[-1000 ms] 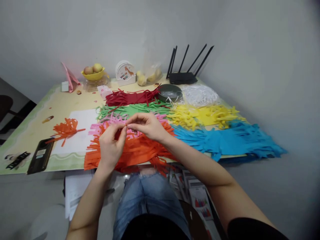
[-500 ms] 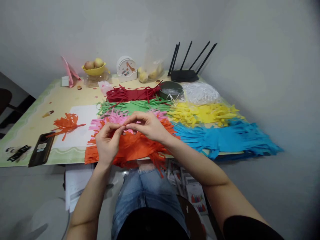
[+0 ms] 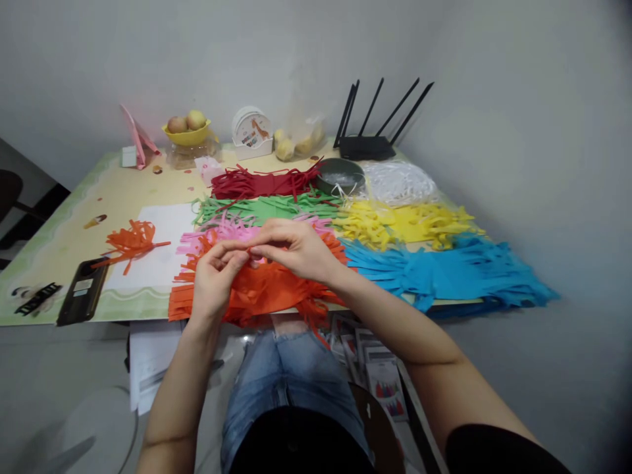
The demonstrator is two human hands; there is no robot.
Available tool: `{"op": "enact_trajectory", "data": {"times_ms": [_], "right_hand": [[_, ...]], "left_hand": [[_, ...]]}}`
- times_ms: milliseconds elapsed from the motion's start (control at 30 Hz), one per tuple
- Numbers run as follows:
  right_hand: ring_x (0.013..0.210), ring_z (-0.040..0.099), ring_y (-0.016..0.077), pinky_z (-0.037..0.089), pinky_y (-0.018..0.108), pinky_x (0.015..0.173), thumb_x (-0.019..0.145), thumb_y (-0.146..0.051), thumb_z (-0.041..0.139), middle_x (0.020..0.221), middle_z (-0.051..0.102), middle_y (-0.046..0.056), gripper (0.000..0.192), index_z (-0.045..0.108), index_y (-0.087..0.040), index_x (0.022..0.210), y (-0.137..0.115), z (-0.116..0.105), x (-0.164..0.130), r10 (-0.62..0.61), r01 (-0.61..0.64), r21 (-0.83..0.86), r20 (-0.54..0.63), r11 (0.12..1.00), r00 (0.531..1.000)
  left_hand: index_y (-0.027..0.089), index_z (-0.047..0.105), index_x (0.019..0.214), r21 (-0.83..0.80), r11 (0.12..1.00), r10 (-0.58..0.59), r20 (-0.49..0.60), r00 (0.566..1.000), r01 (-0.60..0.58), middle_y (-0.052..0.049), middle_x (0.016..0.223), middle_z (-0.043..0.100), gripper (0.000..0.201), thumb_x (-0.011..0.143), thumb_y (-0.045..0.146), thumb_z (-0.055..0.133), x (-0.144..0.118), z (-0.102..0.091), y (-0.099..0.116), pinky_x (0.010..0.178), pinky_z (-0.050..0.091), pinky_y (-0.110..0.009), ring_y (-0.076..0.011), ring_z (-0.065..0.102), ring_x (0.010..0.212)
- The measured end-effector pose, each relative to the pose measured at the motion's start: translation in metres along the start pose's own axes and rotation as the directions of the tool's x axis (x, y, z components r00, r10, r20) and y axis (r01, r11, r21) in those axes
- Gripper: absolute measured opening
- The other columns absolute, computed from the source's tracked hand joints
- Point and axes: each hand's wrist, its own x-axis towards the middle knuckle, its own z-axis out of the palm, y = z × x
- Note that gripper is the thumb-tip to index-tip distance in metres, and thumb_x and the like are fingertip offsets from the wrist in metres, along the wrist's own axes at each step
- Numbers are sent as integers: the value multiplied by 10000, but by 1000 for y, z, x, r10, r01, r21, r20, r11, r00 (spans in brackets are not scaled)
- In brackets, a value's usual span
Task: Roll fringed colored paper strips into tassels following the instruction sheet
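My left hand (image 3: 214, 273) and my right hand (image 3: 296, 250) meet over the table's front edge, fingertips pinched close together. A small bit of orange fringed paper (image 3: 266, 286) shows between the fingertips; the rest of the grip is hidden by the fingers. Beneath the hands, more orange paper spreads out, its cut strips hanging over the edge. Pink fringed paper (image 3: 230, 228) lies just behind it. To the left, an orange tassel (image 3: 133, 245) with a twisted end rests partly on a white sheet (image 3: 162, 270).
Green (image 3: 266, 209), dark red (image 3: 264, 185), yellow (image 3: 415, 224) and blue fringed paper (image 3: 444, 273) lie around the hands. Behind stand a round dark tin (image 3: 340, 166), white shredded strips (image 3: 402, 181) and a black router (image 3: 368, 147). A phone (image 3: 82, 293) lies front left.
Both hands keep their pinch at nearly the same spot, shifted very slightly right. The view has tilted a little; the things on the table have stayed put.
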Motion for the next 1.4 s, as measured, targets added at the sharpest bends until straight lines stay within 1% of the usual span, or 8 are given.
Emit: {"op": "enact_trajectory", "data": {"times_ms": [633, 833, 933, 1033, 1067, 1133, 1233, 1400], "right_hand": [[762, 615, 154, 483, 263, 702, 938, -160, 572, 812, 680, 43, 97, 633, -184, 866, -2, 14, -1, -170, 238, -368, 208, 899, 963], [838, 601, 179, 505, 291, 748, 989, -145, 465, 872, 639, 83, 130, 578, -173, 933, 1, 30, 1, -350, 337, -486, 67, 806, 934], [854, 622, 169, 518, 290, 781, 999, -173, 479, 911, 661, 76, 102, 581, -181, 989, 9, 36, 0, -323, 286, -445, -8, 849, 946], [772, 643, 136, 527, 256, 719, 986, -256, 552, 972, 693, 52, 225, 551, -196, 1204, 18, 28, -9, -157, 131, -336, -50, 933, 986], [748, 648, 128, 527, 246, 701, 978, -268, 568, 975, 701, 45, 292, 529, -200, 1260, 20, 23, -14, -102, 80, -312, -57, 947, 993], [735, 663, 123, 532, 236, 700, 971, -255, 569, 946, 713, 33, 328, 521, -202, 1291, 23, 13, -24, -35, 8, -301, -85, 954, 996], [751, 685, 129, 543, 235, 718, 968, -226, 556, 914, 724, 33, 256, 575, -195, 1221, 23, 6, -39, -3, -42, -342, -131, 939, 991], [819, 717, 151, 561, 248, 756, 961, -232, 585, 949, 752, 52, 183, 648, -181, 1126, 21, -4, -65, 17, -83, -448, -149, 890, 989]], "left_hand": [[158, 639, 679, -170, 941, -270, 140, 953, 292, -11, 594, 613, 434, 562, 484, 902, -6, -20, -11, 582, 444, -254, -116, 537, 556], [177, 613, 685, -109, 965, -229, 94, 969, 238, 12, 555, 580, 400, 615, 477, 868, -13, -29, -15, 609, 451, -260, -127, 552, 564], [180, 655, 808, 142, 976, -173, 65, 983, 162, -10, 627, 637, 375, 678, 492, 817, -10, -68, -10, 624, 464, -271, -145, 580, 594], [167, 684, 967, 705, 709, 127, -120, 985, -6, -43, 809, 696, 324, 821, 456, 678, 11, -145, 11, 698, 503, -297, -169, 622, 700], [160, 680, 938, 881, 473, 344, -180, 922, -5, -43, 840, 693, 275, 867, 417, 612, 21, -174, 20, 769, 512, -313, -177, 630, 764], [115, 667, 906, 943, 324, 469, -224, 854, 70, -76, 920, 674, 200, 913, 259, 527, 46, -221, 34, 1011, 429, -427, -234, 611, 1005], [127, 649, 808, 981, 189, 395, -115, 911, 42, -44, 887, 685, 167, 910, 200, 539, 82, -254, 31, 1104, 354, -461, -224, 569, 1118], [181, 745, 937, 995, 31, 82, 88, 993, -90, -90, 1042, 740, 214, 900, 275, 556, 93, -243, -22, 1066, 384, -455, -268, 608, 1089]]}}
